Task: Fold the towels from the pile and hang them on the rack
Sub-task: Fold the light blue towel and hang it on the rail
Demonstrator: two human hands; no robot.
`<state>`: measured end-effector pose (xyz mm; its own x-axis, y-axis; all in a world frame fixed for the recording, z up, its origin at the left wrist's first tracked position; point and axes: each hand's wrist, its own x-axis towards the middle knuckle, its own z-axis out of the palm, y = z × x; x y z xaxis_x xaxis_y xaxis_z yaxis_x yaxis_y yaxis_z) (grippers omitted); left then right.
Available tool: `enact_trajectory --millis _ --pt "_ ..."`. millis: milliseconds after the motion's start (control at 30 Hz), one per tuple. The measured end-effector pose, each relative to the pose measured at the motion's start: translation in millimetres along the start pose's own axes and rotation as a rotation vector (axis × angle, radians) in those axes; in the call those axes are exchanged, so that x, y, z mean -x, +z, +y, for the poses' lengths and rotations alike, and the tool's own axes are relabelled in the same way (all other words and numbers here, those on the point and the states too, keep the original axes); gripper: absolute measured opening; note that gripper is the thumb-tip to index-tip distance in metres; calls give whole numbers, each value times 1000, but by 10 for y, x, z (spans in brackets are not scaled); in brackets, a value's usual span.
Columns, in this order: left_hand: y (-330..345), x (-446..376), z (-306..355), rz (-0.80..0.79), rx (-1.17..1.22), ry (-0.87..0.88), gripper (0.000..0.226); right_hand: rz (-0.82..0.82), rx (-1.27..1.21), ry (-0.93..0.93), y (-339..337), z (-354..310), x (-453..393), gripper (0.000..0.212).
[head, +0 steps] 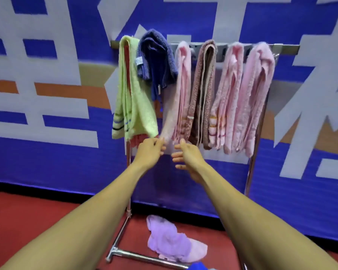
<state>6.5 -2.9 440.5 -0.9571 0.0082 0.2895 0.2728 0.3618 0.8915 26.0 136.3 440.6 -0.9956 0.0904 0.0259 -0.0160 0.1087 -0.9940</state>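
Note:
A metal rack [285, 48] stands against a blue printed wall. Several folded towels hang over its top bar: a green towel [133, 90], a dark blue towel [154, 57], a pale pink towel [180, 90], a brown towel [202, 94] and two more pink towels [250, 98]. My left hand [149, 152] pinches the lower end of the pale pink towel, which is drawn slightly to the left and blurred. Just right of it, my right hand [186, 157] is below the towel's hem with its fingers spread, holding nothing. A crumpled lilac towel [171, 240] lies on the red floor under the rack.
The rack's left post [128, 191] and right post [255, 152] run down to a chrome foot bar [144, 258] on the red floor. A blue object [200, 266] shows at the bottom edge. The banner wall sits directly behind the rack.

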Motion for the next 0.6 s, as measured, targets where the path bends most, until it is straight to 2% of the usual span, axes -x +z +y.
enact_trajectory --millis 300,500,600 --pt "857 564 -1182 -147 -4 -219 32 19 27 218 -209 1547 161 44" --pt "1445 812 -2067 -263 -93 -386 20 16 68 353 -265 2693 73 34" --pt "1702 961 -2496 -333 -145 -446 21 5 165 419 -307 3288 73 19"
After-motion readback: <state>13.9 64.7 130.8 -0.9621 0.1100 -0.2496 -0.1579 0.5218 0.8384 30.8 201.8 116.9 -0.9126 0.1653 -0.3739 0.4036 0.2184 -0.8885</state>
